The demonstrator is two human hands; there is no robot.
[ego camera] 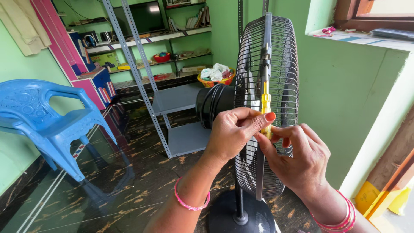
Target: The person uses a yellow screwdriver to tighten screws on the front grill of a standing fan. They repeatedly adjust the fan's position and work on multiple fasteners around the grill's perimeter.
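A black pedestal fan (pixel 278 64) stands on the dark floor, seen edge-on, its wire cage facing right and its motor housing (pixel 212 103) pointing left. A yellow-handled screwdriver (pixel 266 101) stands upright against the cage rim, tip up. My left hand (pixel 235 131) pinches the lower end of the handle from the left. From the right, my right hand (pixel 302 157) also grips the bottom of the handle, fingers touching the left thumb. Pink bangles are on both wrists.
A blue plastic chair (pixel 47 121) stands at the left. A grey metal shelf rack (pixel 172 99) is behind the fan, with an orange basket (pixel 215 77) of cloths. A green wall and window ledge (pixel 366 41) are close on the right. The fan's round base (pixel 241 215) sits near my arms.
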